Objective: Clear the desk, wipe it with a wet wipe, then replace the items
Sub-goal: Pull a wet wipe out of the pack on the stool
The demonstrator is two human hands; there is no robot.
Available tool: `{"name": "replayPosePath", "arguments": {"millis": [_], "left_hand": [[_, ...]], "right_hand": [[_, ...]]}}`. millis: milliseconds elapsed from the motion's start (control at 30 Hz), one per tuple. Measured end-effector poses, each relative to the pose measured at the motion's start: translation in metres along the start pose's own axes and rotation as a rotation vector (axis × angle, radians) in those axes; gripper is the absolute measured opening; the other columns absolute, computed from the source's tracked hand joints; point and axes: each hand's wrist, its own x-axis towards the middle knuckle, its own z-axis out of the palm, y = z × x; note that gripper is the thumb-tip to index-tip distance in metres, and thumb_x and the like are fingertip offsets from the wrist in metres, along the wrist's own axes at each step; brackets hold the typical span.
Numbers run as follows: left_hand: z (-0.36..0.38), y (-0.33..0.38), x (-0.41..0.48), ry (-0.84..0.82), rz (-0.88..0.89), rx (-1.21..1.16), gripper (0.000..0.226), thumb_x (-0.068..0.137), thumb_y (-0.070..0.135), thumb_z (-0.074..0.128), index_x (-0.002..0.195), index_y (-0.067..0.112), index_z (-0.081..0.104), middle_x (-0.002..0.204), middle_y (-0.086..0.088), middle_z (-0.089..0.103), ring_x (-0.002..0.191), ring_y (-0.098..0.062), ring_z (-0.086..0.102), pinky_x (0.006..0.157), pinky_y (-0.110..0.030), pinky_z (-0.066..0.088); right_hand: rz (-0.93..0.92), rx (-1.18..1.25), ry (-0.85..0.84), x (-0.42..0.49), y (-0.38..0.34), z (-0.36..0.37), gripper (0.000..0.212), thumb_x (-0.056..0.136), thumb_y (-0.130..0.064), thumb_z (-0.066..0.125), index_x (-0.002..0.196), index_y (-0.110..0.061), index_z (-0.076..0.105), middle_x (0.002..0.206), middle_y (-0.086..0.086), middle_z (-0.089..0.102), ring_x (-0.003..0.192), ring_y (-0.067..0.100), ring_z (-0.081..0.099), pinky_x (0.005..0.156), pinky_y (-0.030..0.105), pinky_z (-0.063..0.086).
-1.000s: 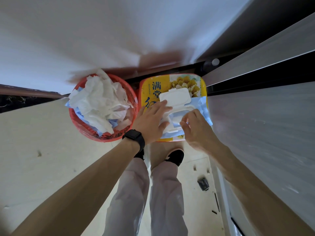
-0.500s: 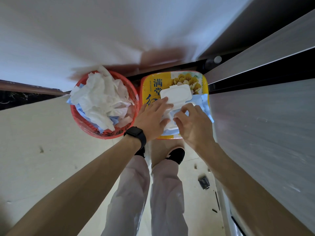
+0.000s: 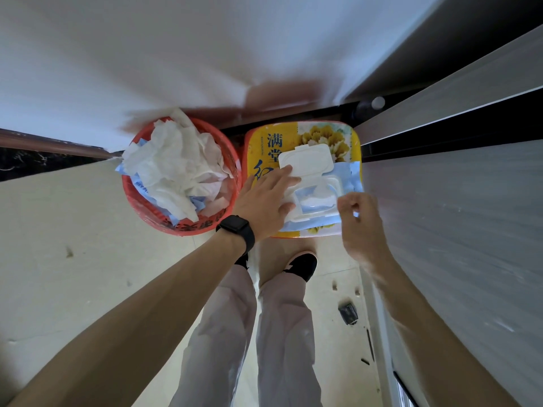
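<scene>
- Orange plastic wastebasket (image 3: pixel 138 198), heaped with crumpled white tissue (image 3: pixel 176 163), stands just left of the yellow flower-printed square stool (image 3: pixel 255 142).
- Pale blue soft pack of wet wipes (image 3: pixel 346 174) lies on that stool top, its white flip lid (image 3: pixel 305 160) swung open toward the wall, the opening (image 3: pixel 316 199) exposed.
- Left hand (image 3: pixel 264 201), fingers spread flat, presses the pack's left side down; a black watch (image 3: pixel 236 230) sits on the wrist.
- Right hand (image 3: pixel 360 221) hovers at the pack's right edge, fingers loosely curled, pinching nothing I can make out.
- Risk, I judge: a pull may drag several wipes out, or tip the pack off the stool if the left hand eases.
</scene>
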Motion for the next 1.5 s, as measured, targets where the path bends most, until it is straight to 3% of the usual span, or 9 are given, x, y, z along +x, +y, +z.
{"name": "replayPosePath", "arguments": {"millis": [200,400,667,800,933,1100,1300,1400,1500], "left_hand": [[0.003,0.000,0.001,0.002,0.003,0.007,0.051,0.096,0.028,0.054,0.144,0.034,0.036,0.161,0.012,0.021,0.147,-0.013,0.019,0.121,-0.050,0.010],[0.005,0.000,0.003,0.012,0.003,0.045,0.052,0.094,0.028,0.055,0.143,0.033,0.038,0.160,0.011,0.024,0.146,-0.014,0.023,0.119,-0.050,0.014],[0.008,0.008,-0.001,0.038,0.173,0.277,0.052,0.089,0.020,0.054,0.132,0.043,0.037,0.152,-0.008,0.035,0.136,-0.037,0.037,0.113,-0.057,0.024],[0.012,0.011,-0.003,-0.025,0.211,0.442,0.071,0.086,0.016,0.058,0.139,0.051,0.026,0.158,-0.005,0.023,0.140,-0.041,0.027,0.114,-0.058,0.021],[0.008,0.014,0.000,-0.053,0.262,0.430,0.074,0.086,0.012,0.057,0.144,0.048,0.031,0.160,-0.004,0.019,0.140,-0.042,0.027,0.113,-0.056,0.025],[0.004,0.018,0.004,0.124,-0.014,-0.170,0.067,0.083,0.016,0.061,0.146,0.025,0.037,0.155,-0.005,0.033,0.138,-0.024,0.037,0.112,-0.041,0.036],[-0.010,0.037,0.022,0.173,-0.351,-0.729,0.086,0.077,0.016,0.072,0.147,0.033,0.024,0.127,0.003,0.061,0.112,-0.013,0.059,0.091,-0.037,0.052],[-0.008,0.038,0.023,0.280,-0.384,-0.822,0.092,0.074,0.009,0.072,0.148,0.030,0.021,0.121,-0.004,0.064,0.108,-0.012,0.063,0.088,-0.033,0.054],[-0.008,0.030,0.022,0.277,-0.391,-0.915,0.067,0.072,0.003,0.057,0.132,0.030,0.052,0.108,-0.013,0.066,0.100,-0.025,0.065,0.092,-0.054,0.052]], "right_hand": [[-0.056,0.083,0.060,-0.009,-0.002,0.008,0.038,0.087,-0.035,0.075,0.118,-0.029,0.054,0.120,-0.011,0.048,0.087,0.004,0.059,0.070,0.006,0.044],[-0.263,0.049,0.298,-0.006,-0.022,0.014,0.007,0.094,-0.022,0.069,0.095,-0.020,0.075,0.103,-0.024,0.061,0.097,0.015,0.065,0.075,0.013,0.048],[-0.044,0.298,0.411,-0.041,-0.016,-0.012,0.014,0.097,-0.022,0.065,0.091,-0.035,0.063,0.106,-0.011,0.070,0.095,0.002,0.064,0.079,0.010,0.047],[0.054,0.332,0.540,-0.046,-0.021,-0.020,0.017,0.102,-0.026,0.054,0.088,-0.016,0.052,0.080,-0.010,0.060,0.069,-0.006,0.055,0.060,0.008,0.039],[0.059,0.356,0.676,-0.041,-0.033,-0.042,0.022,0.105,-0.023,0.047,0.093,-0.005,0.044,0.070,-0.011,0.050,0.060,0.011,0.041,0.056,0.026,0.029],[0.162,0.171,0.400,-0.036,-0.018,-0.045,0.017,0.103,-0.024,0.048,0.091,-0.011,0.043,0.068,-0.002,0.050,0.062,0.021,0.038,0.063,0.031,0.024],[0.295,0.044,0.015,-0.056,0.019,-0.011,0.013,0.101,-0.030,0.044,0.096,-0.019,0.049,0.084,0.005,0.061,0.088,0.036,0.056,0.069,0.036,0.037],[0.146,-0.052,-0.071,-0.071,0.028,0.007,0.026,0.100,-0.030,0.042,0.123,-0.034,0.054,0.097,-0.002,0.071,0.092,0.029,0.064,0.078,0.038,0.048],[-0.077,-0.224,-0.302,-0.073,0.026,0.023,0.043,0.099,-0.027,0.041,0.138,-0.045,0.046,0.097,-0.009,0.069,0.095,0.023,0.062,0.072,0.034,0.047]]}}
